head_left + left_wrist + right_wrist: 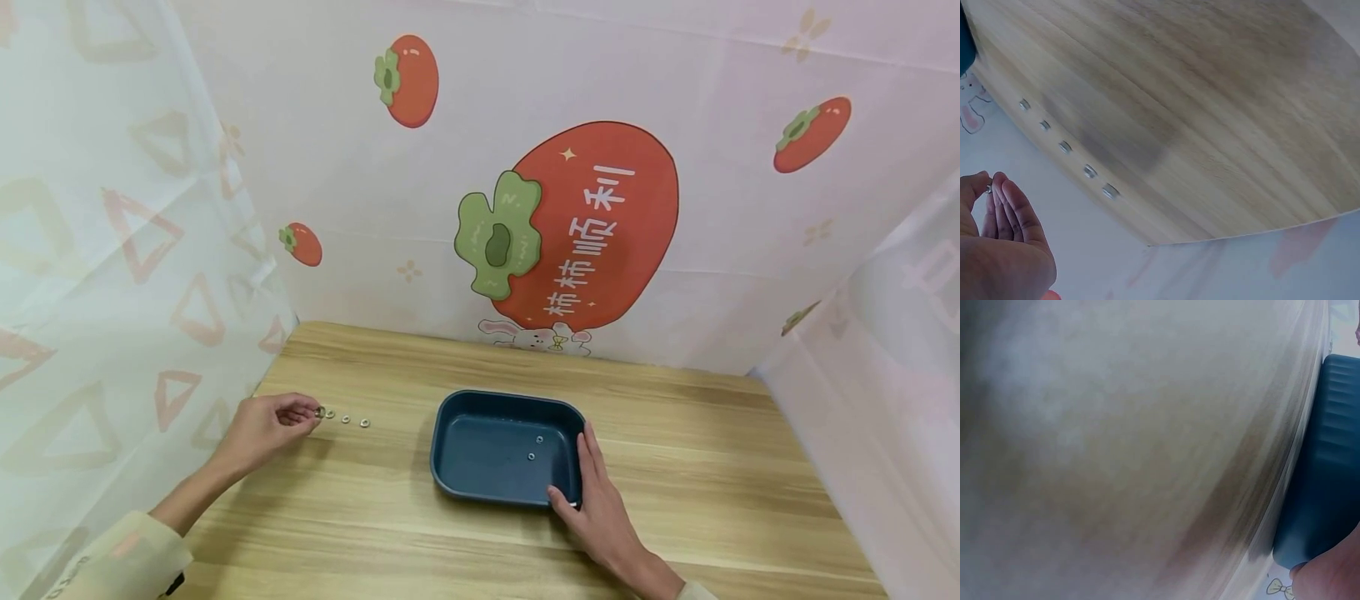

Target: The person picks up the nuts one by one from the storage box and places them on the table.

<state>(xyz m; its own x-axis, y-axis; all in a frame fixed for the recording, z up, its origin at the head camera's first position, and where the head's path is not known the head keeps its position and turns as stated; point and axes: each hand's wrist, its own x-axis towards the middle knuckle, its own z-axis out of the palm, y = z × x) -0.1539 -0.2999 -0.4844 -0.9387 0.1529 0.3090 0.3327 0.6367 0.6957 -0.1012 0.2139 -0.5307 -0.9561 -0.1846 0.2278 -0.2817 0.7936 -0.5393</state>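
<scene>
Thumb and fingertips of my left hand (266, 429) pinch a small metal nut (989, 187), held up above the table in the left wrist view. Several more nuts (1064, 147) lie in a spaced row on the wood, and the head view shows part of that row (346, 419) just right of the fingertips. A dark blue rectangular tray (480, 492) stands mid-table. My right hand (600, 512) grips its near right corner, with the thumb over the near rim and fingers along the right side. Inside the tray are two nuts (531, 457), apart from each other.
The wooden table (360, 533) ends at a printed back curtain (360, 183) with persimmon pictures. Pale side curtains (150, 250) hang to the left and right of it.
</scene>
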